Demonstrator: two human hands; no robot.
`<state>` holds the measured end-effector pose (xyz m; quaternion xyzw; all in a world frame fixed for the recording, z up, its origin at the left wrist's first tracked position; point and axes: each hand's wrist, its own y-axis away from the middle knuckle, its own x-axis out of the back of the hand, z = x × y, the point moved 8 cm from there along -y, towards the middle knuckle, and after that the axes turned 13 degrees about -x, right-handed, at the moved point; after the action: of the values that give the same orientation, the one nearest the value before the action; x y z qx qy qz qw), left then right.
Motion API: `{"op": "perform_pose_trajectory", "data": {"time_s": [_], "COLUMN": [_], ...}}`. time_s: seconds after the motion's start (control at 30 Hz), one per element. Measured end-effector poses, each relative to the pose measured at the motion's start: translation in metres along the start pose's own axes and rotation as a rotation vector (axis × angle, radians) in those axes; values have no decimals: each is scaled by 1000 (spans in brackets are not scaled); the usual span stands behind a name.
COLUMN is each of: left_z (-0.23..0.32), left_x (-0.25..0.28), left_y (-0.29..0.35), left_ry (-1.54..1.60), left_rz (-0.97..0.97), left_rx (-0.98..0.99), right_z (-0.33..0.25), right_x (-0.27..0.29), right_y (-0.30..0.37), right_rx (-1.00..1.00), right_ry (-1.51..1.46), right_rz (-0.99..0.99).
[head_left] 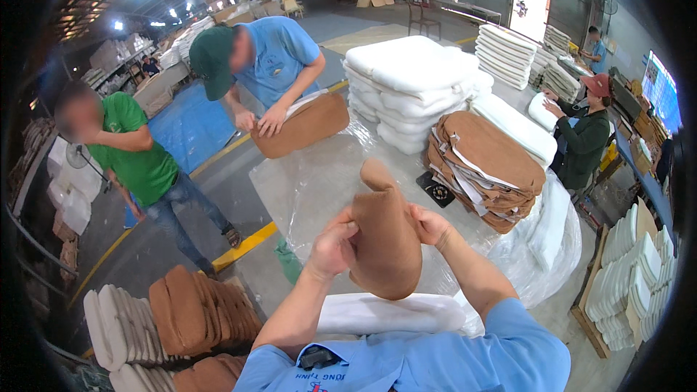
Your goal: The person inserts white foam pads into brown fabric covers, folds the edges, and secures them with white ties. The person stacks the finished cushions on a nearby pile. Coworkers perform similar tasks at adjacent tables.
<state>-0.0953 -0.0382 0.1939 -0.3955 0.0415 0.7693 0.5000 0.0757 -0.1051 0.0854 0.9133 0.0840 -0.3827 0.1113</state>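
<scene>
Between my two hands I hold a brown fabric cushion cover (385,247) up over the table, its upper end folded over. My left hand (334,247) grips its left edge with the thumb on the near face. My right hand (431,226) pinches the right edge, its fingertips partly behind the cloth. Against my body at the table's near edge lies a white padding piece (392,313). To the right of my hands is a stack of brown covers (486,167) with pale linings showing. A small black round-faced object (435,189) sits beside that stack.
Tall white padding stacks (410,65) stand on the plastic-covered table (290,189). Across from me a co-worker in blue (276,58) handles a brown cushion (305,127). Finished-looking brown cushions (196,312) are piled lower left. A wooden pallet (592,305) with white pads stands right.
</scene>
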Motion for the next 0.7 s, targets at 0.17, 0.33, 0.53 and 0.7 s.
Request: {"op": "perform_pose_trajectory", "data": {"time_s": [0.17,0.33,0.53,0.7], "left_z": [62,76,43,6], "left_x": [34,38,62,42], "left_y": [0,11,15,26], "left_ry": [-1131,-1498,-879,-90], "left_rz": [284,459,375,125], "left_rx": [-388,-650,-398,40], "right_z": [-76,-114,-97,-84], "right_x": [-9,-27,-30,-23], "right_y": [29,69,80,73], "right_rx": [392,596,688,685], "right_ry": [115,416,475,337], "right_rz": [308,538,643,614]}}
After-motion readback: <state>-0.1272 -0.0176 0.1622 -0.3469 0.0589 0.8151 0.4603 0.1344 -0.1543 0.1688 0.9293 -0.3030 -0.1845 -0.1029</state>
